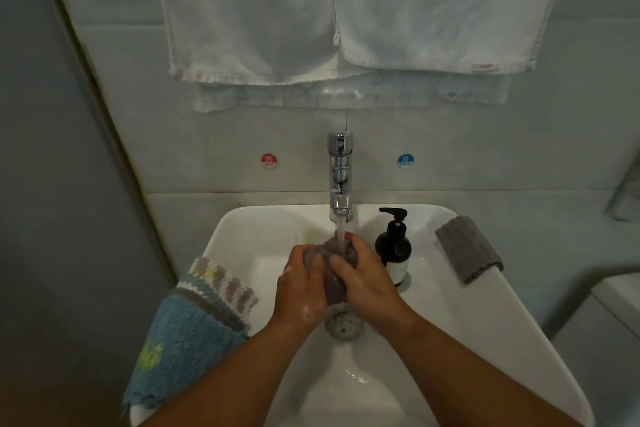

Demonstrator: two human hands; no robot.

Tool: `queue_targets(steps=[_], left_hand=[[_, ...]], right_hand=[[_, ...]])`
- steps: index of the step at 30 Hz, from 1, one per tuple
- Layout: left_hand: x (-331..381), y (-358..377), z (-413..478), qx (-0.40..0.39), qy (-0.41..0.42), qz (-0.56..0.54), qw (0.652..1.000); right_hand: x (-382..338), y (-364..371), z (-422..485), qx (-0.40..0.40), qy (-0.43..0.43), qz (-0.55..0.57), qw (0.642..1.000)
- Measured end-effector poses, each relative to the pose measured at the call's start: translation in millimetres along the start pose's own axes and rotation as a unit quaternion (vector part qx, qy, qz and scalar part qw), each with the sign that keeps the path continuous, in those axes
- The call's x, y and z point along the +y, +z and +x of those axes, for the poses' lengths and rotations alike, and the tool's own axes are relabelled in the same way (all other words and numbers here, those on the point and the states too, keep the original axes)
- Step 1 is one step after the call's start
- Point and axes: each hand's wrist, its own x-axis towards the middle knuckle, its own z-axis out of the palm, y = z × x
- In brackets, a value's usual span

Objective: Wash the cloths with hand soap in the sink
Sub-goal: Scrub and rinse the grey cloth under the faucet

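- Your left hand (300, 282) and your right hand (363, 279) are both closed around one small purple-grey cloth (333, 282), which is bunched between the palms; the fingers wrap it from two sides, and small flecks of foam sit on the left hand.
- The cloth is held above the basin of the sink (460, 319), directly under the stream of water (341, 230) from the chrome tap (340, 177), and above the drain (344, 322).
- I judge that the step in hand is to rub or rinse this cloth. To do it well, keep the bundle under the stream, loosen the hold a little so that water goes through the folds, then press and turn it so that every side gets wet.
- Keep your hands low in the basin, because a tight ball under a strong stream can throw water over the rim.
- The black pump bottle (394, 248) of soap stands just beside your right hand, on the rim; take care that the wrist does not knock it.
- On the left rim lie a striped cloth (221, 282) and a blue cloth (183, 347), one partly over the other, and a grey cloth (468, 248) lies on the right rim. Whether they are already washed I cannot tell.
- White towels (346, 10) hang on the wall above the tap, well apart from the water.
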Motion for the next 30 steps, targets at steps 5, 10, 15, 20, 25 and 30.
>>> queue_targets(steps=[5, 10, 15, 20, 25, 30], left_hand=[[13, 1, 6, 0.045, -0.012, 0.049, 0.998], [24, -8, 8, 0.035, 0.030, 0.081, 0.996], [31, -5, 12, 0.025, -0.038, -0.019, 0.999], [34, 2, 3, -0.048, -0.086, -0.169, 0.981], [23, 18, 2, 0.026, -0.047, -0.035, 0.998], [27, 13, 7, 0.034, 0.021, 0.178, 0.983]], right_hand=[[-6, 1, 6, 0.082, -0.030, -0.141, 0.986], [-21, -12, 11, 0.148, 0.005, -0.162, 0.976], [-29, -11, 9, 0.083, 0.075, -0.024, 0.993], [-23, -12, 5, -0.007, 0.055, 0.066, 0.996], [-8, 2, 5, 0.060, -0.005, -0.050, 0.997], [-11, 9, 11, 0.093, 0.010, -0.178, 0.980]])
